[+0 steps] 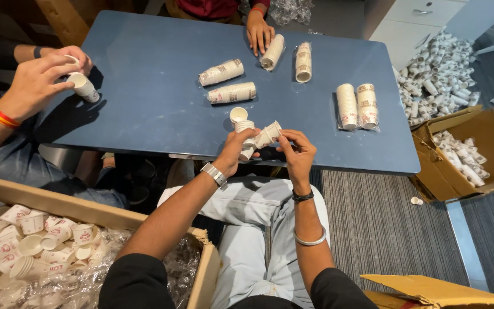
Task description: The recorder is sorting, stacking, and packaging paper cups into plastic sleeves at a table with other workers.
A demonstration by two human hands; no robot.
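White paper cups with red-brown print, nested in short stack, held over near edge of blue table. Long axis slants, mouth up-right, base down-left. Left hand closed round lower stack; right hand pinches upper cup. Single cup upright just behind.

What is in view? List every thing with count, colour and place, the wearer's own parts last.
table: one, blue, centre.
wrapped cup sleeves: six, white, on the table.
loose cup: one, white, upright on the table by the hands.
cup stacks: white, count unclear, held in both hands.
box of loose cups: one, brown, lower left.
box of sleeves: one, brown, right, on the floor.
floor pile of sleeves: many, white, upper right.
other people's hands: left edge holding a cup; far side on a sleeve.
left hand: one, holding cups.
right hand: one, holding cups.
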